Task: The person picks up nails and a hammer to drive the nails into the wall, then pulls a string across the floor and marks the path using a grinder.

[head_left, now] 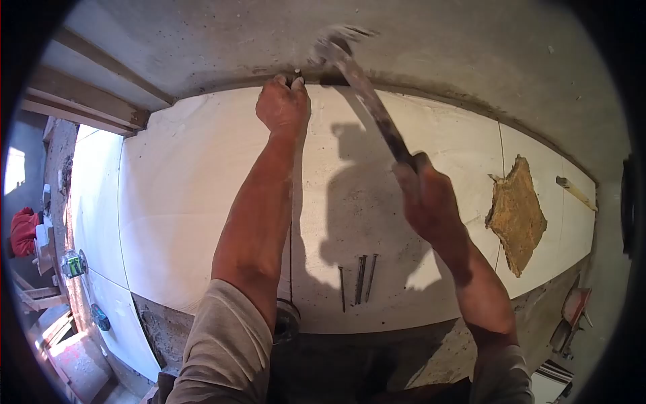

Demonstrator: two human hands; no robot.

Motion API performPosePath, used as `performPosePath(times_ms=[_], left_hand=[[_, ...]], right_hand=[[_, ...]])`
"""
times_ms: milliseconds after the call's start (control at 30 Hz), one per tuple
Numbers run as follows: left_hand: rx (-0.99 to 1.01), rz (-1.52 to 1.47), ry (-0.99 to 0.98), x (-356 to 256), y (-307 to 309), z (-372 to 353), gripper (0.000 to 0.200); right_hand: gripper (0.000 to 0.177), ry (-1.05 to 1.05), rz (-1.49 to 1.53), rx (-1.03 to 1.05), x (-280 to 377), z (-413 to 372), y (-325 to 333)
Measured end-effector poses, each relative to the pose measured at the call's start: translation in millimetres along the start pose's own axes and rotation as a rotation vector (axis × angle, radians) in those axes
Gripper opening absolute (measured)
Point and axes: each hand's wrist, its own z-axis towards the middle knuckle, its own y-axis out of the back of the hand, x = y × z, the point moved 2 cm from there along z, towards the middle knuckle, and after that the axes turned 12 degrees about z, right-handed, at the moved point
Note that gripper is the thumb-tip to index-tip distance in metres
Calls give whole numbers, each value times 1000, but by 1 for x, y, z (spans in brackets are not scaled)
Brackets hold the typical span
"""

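Thumb and fingers of my left hand (282, 104) are closed in a pinch around a nail (297, 72) at the line where the white tiles meet the grey wall; only its head end shows. My right hand (427, 198) is wrapped round the handle of a hammer (377, 111). The hammer's head is blurred by motion and lies up and to the right of the nail, apart from it. Several long nails (360, 279) lie loose on the white tile (397, 306) between my arms.
A jagged brown slab (517, 215) and a short wooden stick (575, 193) lie on the tiles at right. Wooden boards (87, 94) stand upper left. A green device (73, 264), a blue tool (101, 318) and a bucket (81, 367) are at left. The wall (471, 47) closes the far side.
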Motion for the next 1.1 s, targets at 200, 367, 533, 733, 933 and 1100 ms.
performPosePath(times_ms=[200,367,533,733,933,1100], left_hand=[[37,47,-16,-2,5,1,25],[52,-34,-119,7,13,-15,25],[-72,-285,-76,40,25,-49,29],[-6,-325,-43,59,62,-108,32],[-5,-91,-166,73,85,-141,38],[28,42,-223,81,85,-158,41]], right_hand=[[31,-153,2,98,-36,-83,63],[23,-457,27,158,-81,-188,98],[18,-556,330,10,-103,-247,90],[21,-781,619,-167,-122,-248,93],[30,-763,723,-199,-142,-237,98],[31,-720,768,-168,-158,-242,96]])
